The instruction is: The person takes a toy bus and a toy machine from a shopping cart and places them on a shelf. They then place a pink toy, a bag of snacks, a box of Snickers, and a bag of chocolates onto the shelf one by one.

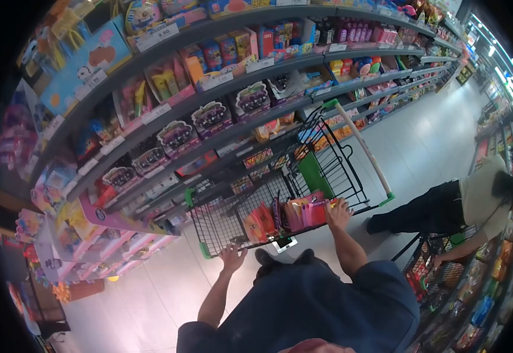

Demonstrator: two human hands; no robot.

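A wire shopping cart [239,215] with green corners stands across in front of me. My left hand [231,257] is at the cart's near rim by the left corner, its fingers apart over the wire. My right hand [338,213] is at the near side further right, beside the pink packets [306,213] in the cart. Its fingers touch the packets or the rim; which one I cannot tell. Orange-red packets [259,223] lie left of the pink ones. A green panel [311,173] sits near the handle [365,144].
Curved shelves [209,82] full of boxed sweets run along the far side. A pink display stand [115,229] is at the left. On the right, another person [474,197] leans over a second cart [430,265] beside more shelves [491,282].
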